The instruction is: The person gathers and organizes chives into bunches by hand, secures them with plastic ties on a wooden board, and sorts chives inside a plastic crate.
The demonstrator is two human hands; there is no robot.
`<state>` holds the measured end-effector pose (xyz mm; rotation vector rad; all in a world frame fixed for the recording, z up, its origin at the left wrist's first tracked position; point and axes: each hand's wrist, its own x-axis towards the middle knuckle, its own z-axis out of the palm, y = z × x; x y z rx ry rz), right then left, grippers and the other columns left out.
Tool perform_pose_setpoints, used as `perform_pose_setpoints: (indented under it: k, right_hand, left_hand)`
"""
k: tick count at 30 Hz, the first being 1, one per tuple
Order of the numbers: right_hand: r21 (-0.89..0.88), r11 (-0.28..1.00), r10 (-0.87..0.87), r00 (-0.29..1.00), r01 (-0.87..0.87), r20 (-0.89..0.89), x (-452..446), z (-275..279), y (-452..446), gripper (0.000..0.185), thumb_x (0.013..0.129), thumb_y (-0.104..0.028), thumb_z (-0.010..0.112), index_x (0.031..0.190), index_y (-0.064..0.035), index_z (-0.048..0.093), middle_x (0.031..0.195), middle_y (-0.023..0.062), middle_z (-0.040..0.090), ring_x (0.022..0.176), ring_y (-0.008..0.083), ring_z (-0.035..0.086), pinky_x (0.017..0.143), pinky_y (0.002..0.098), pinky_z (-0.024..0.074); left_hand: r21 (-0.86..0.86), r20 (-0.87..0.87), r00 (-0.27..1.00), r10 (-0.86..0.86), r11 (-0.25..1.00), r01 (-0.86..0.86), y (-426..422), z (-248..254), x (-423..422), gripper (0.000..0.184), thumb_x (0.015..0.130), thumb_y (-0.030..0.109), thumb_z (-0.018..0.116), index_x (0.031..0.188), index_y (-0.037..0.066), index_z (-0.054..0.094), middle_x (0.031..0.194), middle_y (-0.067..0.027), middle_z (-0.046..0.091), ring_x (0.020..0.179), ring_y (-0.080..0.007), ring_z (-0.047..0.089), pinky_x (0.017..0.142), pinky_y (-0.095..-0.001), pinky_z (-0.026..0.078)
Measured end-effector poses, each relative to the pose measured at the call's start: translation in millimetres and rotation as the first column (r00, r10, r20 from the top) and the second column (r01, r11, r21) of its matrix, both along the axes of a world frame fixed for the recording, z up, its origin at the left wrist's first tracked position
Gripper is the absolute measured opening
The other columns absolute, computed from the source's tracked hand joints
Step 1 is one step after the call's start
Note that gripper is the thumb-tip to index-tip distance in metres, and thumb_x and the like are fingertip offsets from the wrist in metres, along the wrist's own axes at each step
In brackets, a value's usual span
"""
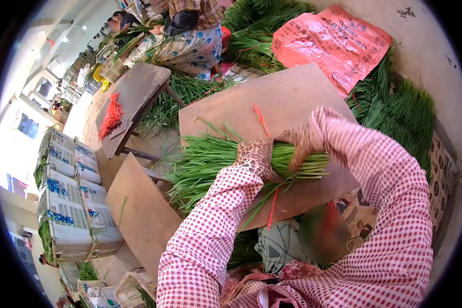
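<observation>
A thick bunch of garlic chives (205,159) lies across the brown board in front of me, leafy ends to the left and cut ends to the right. My left hand (254,158), in a leopard-print glove, is wrapped over the middle of the bunch. Close to the cut ends is my right hand (300,146), gloved alike and a bit blurred, its fingers spread and touching the stalks. Under the bunch runs a red tie strip (273,208), sticking out above and below. A few loose stalks stray from the bunch.
More chives (395,118) are heaped at right, partly under a red printed sack (333,46). Left of the board (292,84), a small table (143,84) carries red ties (111,115). White crates (69,190) stand far left. A co-worker (190,36) sits at the back.
</observation>
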<state>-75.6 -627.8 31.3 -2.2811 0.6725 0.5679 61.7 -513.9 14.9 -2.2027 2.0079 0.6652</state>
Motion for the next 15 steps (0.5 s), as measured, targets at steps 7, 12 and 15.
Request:
perform_pose_setpoints:
  k: [7,12,15]
  right_hand:
    - [-0.337,0.940,-0.112,0.977,0.044,-0.183,103,-3,-44,0.070,0.080,-0.060,0.048,0.124,-0.0061,0.046,0.120,0.0154,0.051,0.115,0.0275,0.045,0.098,0.0397,0.0321]
    - [-0.440,0.890,-0.189,0.974,0.115,-0.126,120,-53,-43,0.057,0.083,-0.051,0.048,0.117,-0.0058,0.049,0.109,0.0137,0.054,0.102,0.0256,0.049,0.089,0.0377,0.0366]
    - [-0.446,0.882,-0.204,0.977,0.153,-0.068,105,-56,-54,0.049,0.085,-0.046,0.048,0.113,-0.0056,0.050,0.103,0.0127,0.056,0.094,0.0245,0.051,0.083,0.0365,0.0392]
  left_hand:
    - [0.061,0.076,0.996,-0.051,0.997,0.047,0,-4,5,0.107,0.050,0.051,0.078,0.135,0.008,0.029,0.132,-0.0133,0.041,0.124,-0.0272,0.037,0.104,-0.0438,0.025]
    - [0.131,0.043,0.998,-0.044,0.991,0.038,-4,-6,9,0.108,0.053,0.052,0.077,0.137,0.009,0.026,0.131,-0.0127,0.041,0.124,-0.0265,0.037,0.105,-0.0475,0.021]
    - [0.101,0.006,0.999,-0.036,0.994,0.035,-2,-6,9,0.104,0.053,0.050,0.078,0.135,0.009,0.029,0.130,-0.0129,0.043,0.123,-0.0264,0.038,0.105,-0.0484,0.022]
